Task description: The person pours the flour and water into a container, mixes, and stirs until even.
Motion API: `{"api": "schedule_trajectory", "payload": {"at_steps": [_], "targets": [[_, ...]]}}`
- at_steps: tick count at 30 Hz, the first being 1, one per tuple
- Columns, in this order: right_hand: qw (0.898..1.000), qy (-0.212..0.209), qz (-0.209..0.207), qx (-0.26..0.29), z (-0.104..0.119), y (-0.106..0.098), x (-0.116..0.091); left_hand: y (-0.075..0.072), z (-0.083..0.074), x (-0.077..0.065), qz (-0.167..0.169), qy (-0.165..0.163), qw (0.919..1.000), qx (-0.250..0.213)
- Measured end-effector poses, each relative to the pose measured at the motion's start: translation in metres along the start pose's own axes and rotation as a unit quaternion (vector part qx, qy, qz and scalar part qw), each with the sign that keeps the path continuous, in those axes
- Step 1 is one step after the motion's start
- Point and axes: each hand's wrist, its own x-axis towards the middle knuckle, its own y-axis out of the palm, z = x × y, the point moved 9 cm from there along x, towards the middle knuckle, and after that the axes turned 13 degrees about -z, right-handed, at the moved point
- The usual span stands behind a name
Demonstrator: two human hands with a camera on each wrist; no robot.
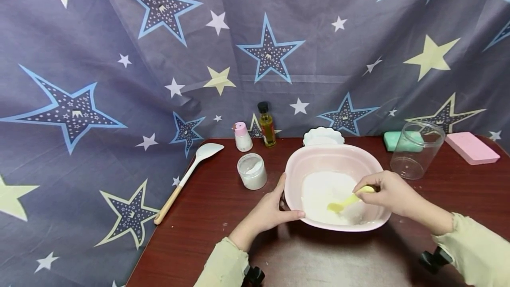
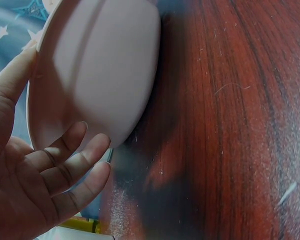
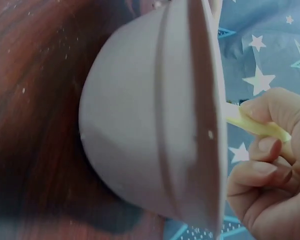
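Note:
A pale pink basin (image 1: 292, 167) stands on the table, with a white powdery or milky substance (image 1: 322, 189) spread over its bottom. My left hand (image 1: 268, 209) holds the basin's left side, thumb at the rim and the other fingers by the outer wall. In the left wrist view those fingers (image 2: 72, 170) are half curled below the rim. A small yellow spoon (image 1: 346, 201) is pinched in my right hand (image 1: 384, 191), above the basin's right part. Its tip dips into the white substance. From the right wrist, the basin wall (image 3: 135, 110) hides the spoon's lower end.
Left of the basin are an open jar of white powder (image 1: 255, 178), a pink-capped shaker (image 1: 242, 138), an oil bottle (image 1: 267, 127) and a long-handled ladle (image 1: 191, 172). A scalloped white dish (image 1: 322, 136) is behind. Rightward are a clear jar (image 1: 414, 154), green sponge (image 1: 392, 141) and pink sponge (image 1: 472, 147).

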Motion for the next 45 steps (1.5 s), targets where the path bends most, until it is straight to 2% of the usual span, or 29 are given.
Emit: {"api": "schedule_trajectory", "payload": {"at_steps": [2, 6, 9, 13, 18, 22, 26, 37, 45], "targets": [[1.0, 0.005, 0.007, 0.016, 0.003, 0.007, 0.002, 0.0, 0.0, 0.0, 0.0, 0.0, 1.0, 0.0], [0.999, -0.014, 0.01, 0.042, 0.012, 0.021, 0.006, 0.0, 0.001, 0.0, 0.001, -0.005, 1.0, -0.002], [0.999, -0.021, 0.002, 0.032, 0.016, 0.027, 0.011, 0.001, 0.002, -0.001, 0.001, -0.012, 0.9999, -0.008], [1.0, -0.011, -0.016, -0.005, 0.014, 0.028, 0.016, 0.002, 0.002, -0.001, 0.001, -0.013, 0.9998, -0.013], [0.997, -0.01, -0.056, -0.052, 0.009, 0.02, 0.023, 0.001, 0.001, 0.0, -0.002, -0.013, 0.9999, -0.01], [0.991, 0.013, -0.086, -0.098, -0.001, 0.006, 0.026, 0.002, 0.002, -0.001, -0.001, -0.014, 0.9999, -0.009], [0.987, 0.032, -0.098, -0.127, -0.01, -0.009, 0.025, 0.003, 0.003, 0.0, 0.0, -0.016, 0.9998, -0.01], [0.984, 0.047, -0.065, -0.156, -0.018, -0.041, 0.015, 0.004, 0.006, 0.001, 0.003, -0.018, 0.9998, -0.009], [0.99, 0.056, -0.006, -0.128, -0.02, -0.038, 0.009, 0.003, 0.004, 0.0, 0.001, -0.01, 0.9999, -0.009]]}}
